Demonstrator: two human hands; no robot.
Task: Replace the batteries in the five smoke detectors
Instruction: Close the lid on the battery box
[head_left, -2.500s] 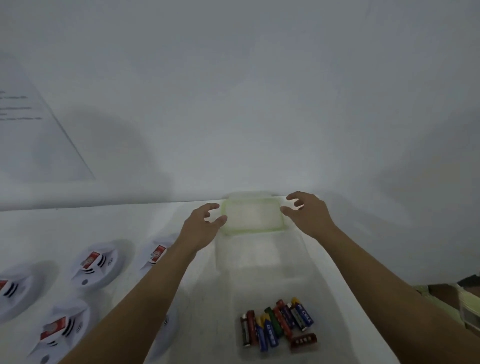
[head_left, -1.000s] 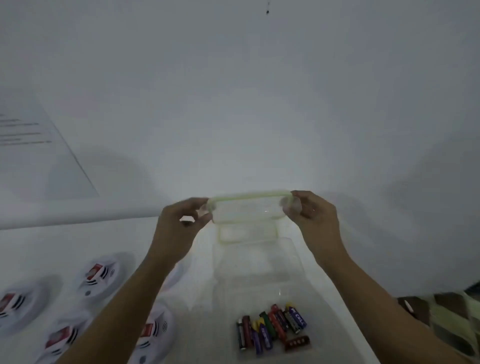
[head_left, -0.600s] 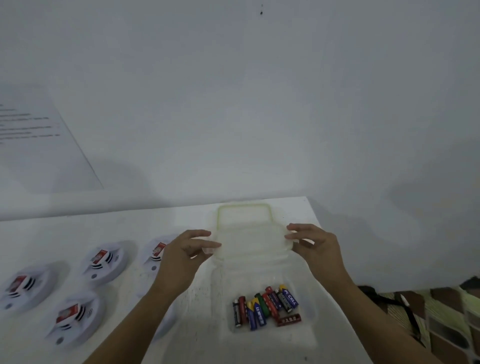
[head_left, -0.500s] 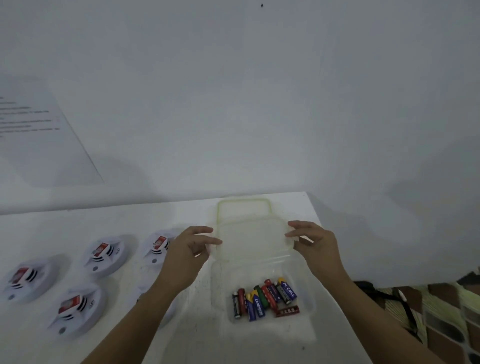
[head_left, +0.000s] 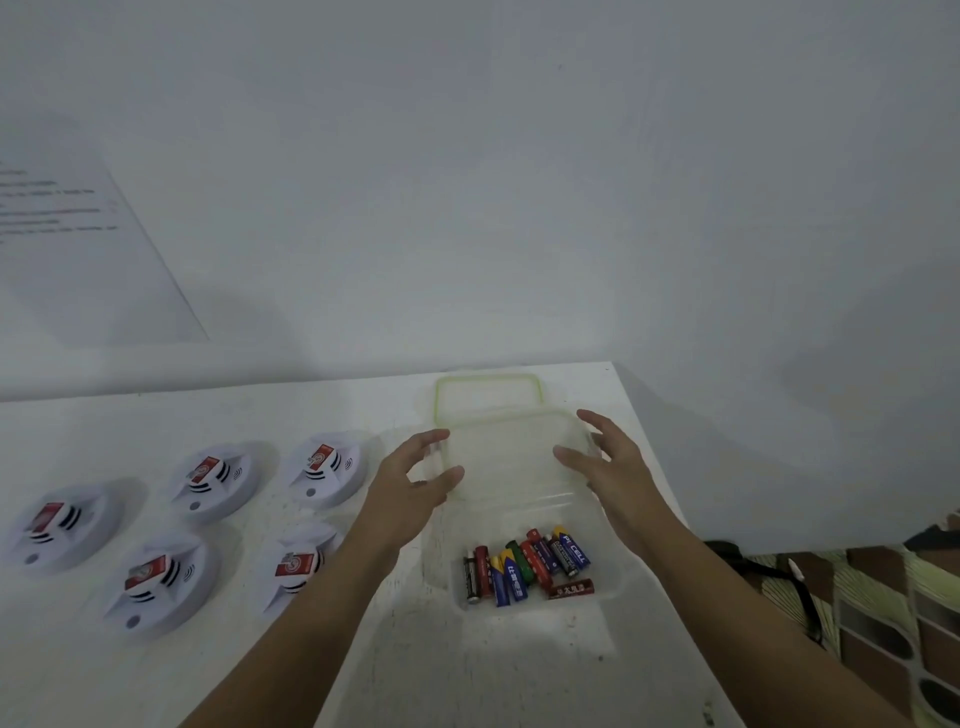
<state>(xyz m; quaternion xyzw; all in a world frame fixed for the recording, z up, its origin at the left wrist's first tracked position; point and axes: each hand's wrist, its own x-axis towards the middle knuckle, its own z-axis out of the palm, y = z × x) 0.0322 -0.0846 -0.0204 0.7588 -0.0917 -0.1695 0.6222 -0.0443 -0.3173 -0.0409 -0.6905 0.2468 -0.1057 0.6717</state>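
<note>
Tabletop (head_left: 156, 415) carries everything. Left hand (head_left: 413, 491) and right hand (head_left: 610, 470) hover either side of an empty clear tub (head_left: 504, 457), fingers spread, gripping nothing. Five smoke detectors (head_left: 213, 480) lie left of the left fingers, apparently untouched: no replacement begun, all five outstanding. Lid (head_left: 488, 392) rests beyond the fingertips; batteries (head_left: 519, 569) lie in a second tub (head_left: 605, 569), wristward.
</note>
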